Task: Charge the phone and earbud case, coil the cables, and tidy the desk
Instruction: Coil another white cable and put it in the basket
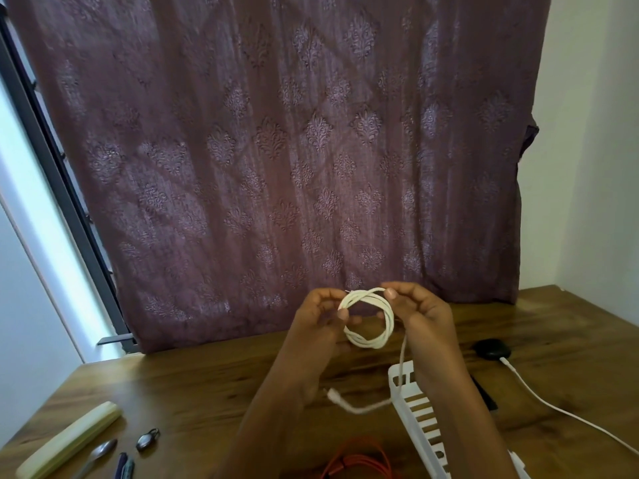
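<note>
I hold a white cable (371,340) wound into a small coil above the wooden desk (207,382). My left hand (320,316) pinches the coil's left side and my right hand (420,312) pinches its top right. The cable's loose tail hangs down to a white plug (333,395) just above the desk. A black earbud case (491,348) lies to the right with a second white cable (553,407) plugged into it. An orange cable (359,458) lies coiled at the near edge. A dark flat thing (485,395), perhaps the phone, shows behind my right forearm.
A white slatted tray (422,423) stands under my right arm. At the near left lie a cream case (69,440), a spoon (96,456), a small dark keyring item (147,440) and pens (124,466). A purple patterned curtain (276,150) hangs behind the desk.
</note>
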`<state>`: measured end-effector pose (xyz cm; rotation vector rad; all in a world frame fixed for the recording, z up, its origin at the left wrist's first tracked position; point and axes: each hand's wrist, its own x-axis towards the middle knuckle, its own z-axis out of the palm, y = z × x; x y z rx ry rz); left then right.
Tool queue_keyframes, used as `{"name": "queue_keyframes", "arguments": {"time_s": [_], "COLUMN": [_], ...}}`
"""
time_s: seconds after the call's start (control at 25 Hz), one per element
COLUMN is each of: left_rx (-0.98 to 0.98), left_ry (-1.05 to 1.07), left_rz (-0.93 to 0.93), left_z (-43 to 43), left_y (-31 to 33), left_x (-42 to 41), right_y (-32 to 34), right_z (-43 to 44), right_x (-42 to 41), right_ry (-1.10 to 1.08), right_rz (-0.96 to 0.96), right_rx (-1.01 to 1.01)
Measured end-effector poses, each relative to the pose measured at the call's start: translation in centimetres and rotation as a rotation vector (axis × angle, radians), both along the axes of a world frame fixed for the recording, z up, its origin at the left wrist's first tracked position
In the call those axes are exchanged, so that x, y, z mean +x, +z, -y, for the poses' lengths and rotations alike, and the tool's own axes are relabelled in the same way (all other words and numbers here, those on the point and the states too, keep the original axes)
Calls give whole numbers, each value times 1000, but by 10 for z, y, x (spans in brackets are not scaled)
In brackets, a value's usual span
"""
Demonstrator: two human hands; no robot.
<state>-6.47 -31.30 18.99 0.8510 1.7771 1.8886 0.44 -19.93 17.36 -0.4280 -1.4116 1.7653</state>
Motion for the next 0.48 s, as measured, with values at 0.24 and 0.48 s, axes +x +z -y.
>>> {"name": "queue_keyframes", "arguments": {"time_s": [0.24,0.48], "left_rx": [-129,41], "left_ry": [-53,180], "left_rz": [-383,-261], "left_z": [-5,-12], "left_y": [6,1], "left_x": [-10,-10], "right_y": [4,4], "right_z": [-3,-6], "right_x": [-3,-10], "right_ry": [49,-111], "right_rz": [48,147], "right_rx": [175,534]}}
